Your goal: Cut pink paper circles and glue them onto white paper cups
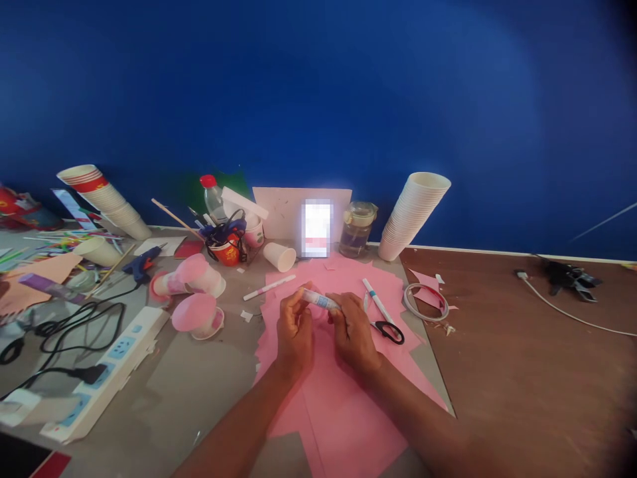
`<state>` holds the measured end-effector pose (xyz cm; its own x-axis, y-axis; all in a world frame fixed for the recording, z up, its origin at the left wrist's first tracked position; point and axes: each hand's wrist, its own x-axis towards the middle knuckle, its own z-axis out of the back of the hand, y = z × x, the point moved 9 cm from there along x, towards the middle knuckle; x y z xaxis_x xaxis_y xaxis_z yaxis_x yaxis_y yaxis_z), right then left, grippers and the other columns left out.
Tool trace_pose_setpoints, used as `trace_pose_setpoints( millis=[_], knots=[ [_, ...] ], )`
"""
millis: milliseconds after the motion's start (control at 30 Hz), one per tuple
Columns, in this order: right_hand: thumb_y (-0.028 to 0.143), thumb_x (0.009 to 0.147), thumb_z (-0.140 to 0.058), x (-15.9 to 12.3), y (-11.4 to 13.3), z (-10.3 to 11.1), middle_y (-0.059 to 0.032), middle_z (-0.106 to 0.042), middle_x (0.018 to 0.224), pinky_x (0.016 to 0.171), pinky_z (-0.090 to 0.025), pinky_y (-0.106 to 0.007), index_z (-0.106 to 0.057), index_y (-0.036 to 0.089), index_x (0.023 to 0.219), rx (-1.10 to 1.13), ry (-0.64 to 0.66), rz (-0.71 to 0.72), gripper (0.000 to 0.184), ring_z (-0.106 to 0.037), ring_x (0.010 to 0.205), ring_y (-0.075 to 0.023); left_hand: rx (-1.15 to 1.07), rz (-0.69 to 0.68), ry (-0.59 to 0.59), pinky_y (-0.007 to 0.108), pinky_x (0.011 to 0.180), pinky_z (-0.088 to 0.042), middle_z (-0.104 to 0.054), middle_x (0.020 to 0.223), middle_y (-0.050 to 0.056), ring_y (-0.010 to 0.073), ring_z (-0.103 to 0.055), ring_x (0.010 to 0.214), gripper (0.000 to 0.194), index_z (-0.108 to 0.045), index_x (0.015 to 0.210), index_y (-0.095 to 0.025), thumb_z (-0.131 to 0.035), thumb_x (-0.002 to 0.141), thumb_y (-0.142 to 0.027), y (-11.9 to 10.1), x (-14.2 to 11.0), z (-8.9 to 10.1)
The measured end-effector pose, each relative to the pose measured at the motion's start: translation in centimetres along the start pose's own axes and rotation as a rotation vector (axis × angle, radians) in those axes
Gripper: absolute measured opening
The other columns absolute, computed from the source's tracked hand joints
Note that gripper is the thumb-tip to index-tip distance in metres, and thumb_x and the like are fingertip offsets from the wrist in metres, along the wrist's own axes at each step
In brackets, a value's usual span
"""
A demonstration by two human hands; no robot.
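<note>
The left hand [294, 332] and right hand [354, 330] come together over pink paper [343, 425], pinching a white-and-blue tube [320, 300] between them; it may be a glue stick. Farther along the surface [209, 372] stand a glass jar [357, 229] holding pale liquid [354, 240] and a red cup [225, 252] stuffed with black cable [219, 236].

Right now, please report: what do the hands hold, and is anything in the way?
Left hand, right hand: both grip small white-and-blue plastic tube. Flat pink paper sheet beneath. Black-handled scissors beside right hand, not blocking.
</note>
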<state>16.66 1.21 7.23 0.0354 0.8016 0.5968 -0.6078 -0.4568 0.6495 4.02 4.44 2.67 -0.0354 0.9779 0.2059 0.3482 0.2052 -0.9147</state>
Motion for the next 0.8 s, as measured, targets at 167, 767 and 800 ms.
trace_pose_setpoints(
  millis=[167,767,800],
  knots=[
    [0.022,0.091,-0.034,0.5,-1.8,0.3,-0.0055,-0.061,0.079,0.077,-0.04,-0.039,-0.056,0.02,0.109,0.003,-0.029,-0.056,0.028,-0.054,0.078,-0.0214,0.101,-0.023,0.087,0.036,0.107,-0.029,-0.054,0.128,0.008,0.0226,-0.043,0.125,0.038,-0.057,0.115,-0.023,-0.061,0.078,-0.018,-0.9,0.8,-0.5],
    [0.017,0.079,-0.05,0.5,-6.4,1.2,-0.01,-0.068,0.085,0.094,-0.029,-0.049,-0.064,0.016,0.098,-0.498,-0.139,-0.182,0.024,-0.052,0.088,-0.0263,0.717,-0.11,-0.041,0.045,0.102,-0.023,-0.065,0.096,0.006,0.0284,-0.051,0.101,0.032,-0.067,0.093,-0.024,-0.063,0.064,-0.01,0.1,4.3,3.8],
    [0.018,0.079,-0.05,0.5,-6.5,1.1,-0.0102,-0.069,0.085,0.095,-0.028,-0.05,-0.064,0.016,0.098,-0.509,-0.124,-0.189,0.024,-0.052,0.089,-0.0268,0.751,-0.112,-0.027,0.046,0.102,-0.022,-0.066,0.094,0.006,0.0284,-0.051,0.1,0.029,-0.067,0.089,-0.024,-0.063,0.064,-0.01,0.2,4.3,3.7]
  ],
)
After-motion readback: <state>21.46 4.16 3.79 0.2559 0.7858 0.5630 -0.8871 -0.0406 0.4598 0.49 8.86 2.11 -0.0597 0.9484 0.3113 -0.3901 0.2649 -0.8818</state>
